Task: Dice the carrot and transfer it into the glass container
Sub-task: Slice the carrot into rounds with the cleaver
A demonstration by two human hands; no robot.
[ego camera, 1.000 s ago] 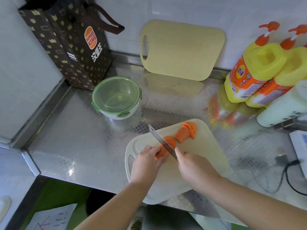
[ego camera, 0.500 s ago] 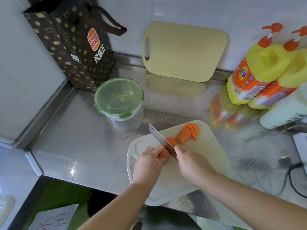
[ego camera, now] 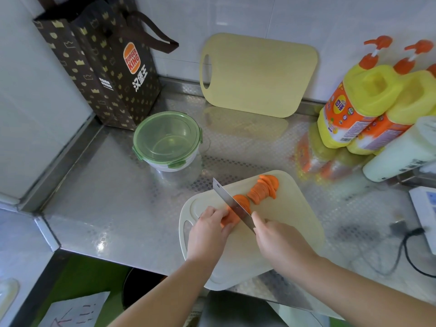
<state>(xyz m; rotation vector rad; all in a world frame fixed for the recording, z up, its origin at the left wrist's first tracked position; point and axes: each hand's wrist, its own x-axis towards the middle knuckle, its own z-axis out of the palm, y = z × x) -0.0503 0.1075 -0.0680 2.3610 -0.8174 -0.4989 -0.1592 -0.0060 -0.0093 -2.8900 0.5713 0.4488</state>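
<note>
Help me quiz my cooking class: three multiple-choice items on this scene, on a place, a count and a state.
1. Where is the glass container? A. on a shelf B. left of the white board, by the paper bag C. beside the yellow bottles
2. Cutting boards in view: A. one B. two C. three
3. The container is: A. lidded, empty B. open, holding carrot C. tipped over
Answers: B, it stands beside the bag; B, white plus a yellow board at the wall; A, green lid on, nothing inside.
</note>
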